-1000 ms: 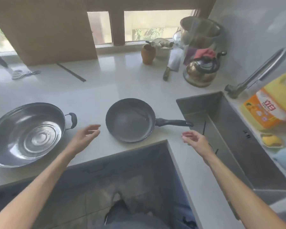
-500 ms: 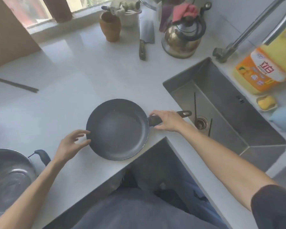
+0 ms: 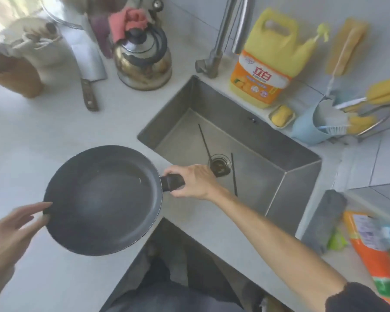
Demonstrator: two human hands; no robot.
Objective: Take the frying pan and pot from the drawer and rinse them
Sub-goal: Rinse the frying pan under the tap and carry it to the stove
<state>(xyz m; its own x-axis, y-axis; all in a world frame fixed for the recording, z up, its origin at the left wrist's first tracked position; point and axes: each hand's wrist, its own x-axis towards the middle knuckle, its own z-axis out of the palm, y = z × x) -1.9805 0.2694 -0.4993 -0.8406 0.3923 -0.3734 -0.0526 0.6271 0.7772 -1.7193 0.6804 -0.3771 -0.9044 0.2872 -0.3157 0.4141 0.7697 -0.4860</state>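
We see the dark frying pan over the front corner of the pale surface, just left of the steel sink; whether its base touches the surface or is lifted off it we cannot tell. Our right hand has a closed grip round the black handle, fingers curled over the top and thumb beneath, with the wrist reaching across the sink's front edge. Our left hand is open, its straight fingertips touching the pan's rim on the side opposite the handle. The pot is not in view. In the sink basin two thin dark chopsticks lie on either side of the round drain. Behind the sink a metal tap rises from the back ledge, and just beside it stands a yellow dish-soap jug with an orange label. Near the jug a yellow soap bar sits in a small dish, and next to that a pale blue holder carries brushes. At the back left of the surface a brassy kettle stands with a pink cloth draped on its lid, a cleaver lies beside it with its handle towards us, and a brown clay jar stands further left. On the right a grey folded cloth lies near an orange packet.
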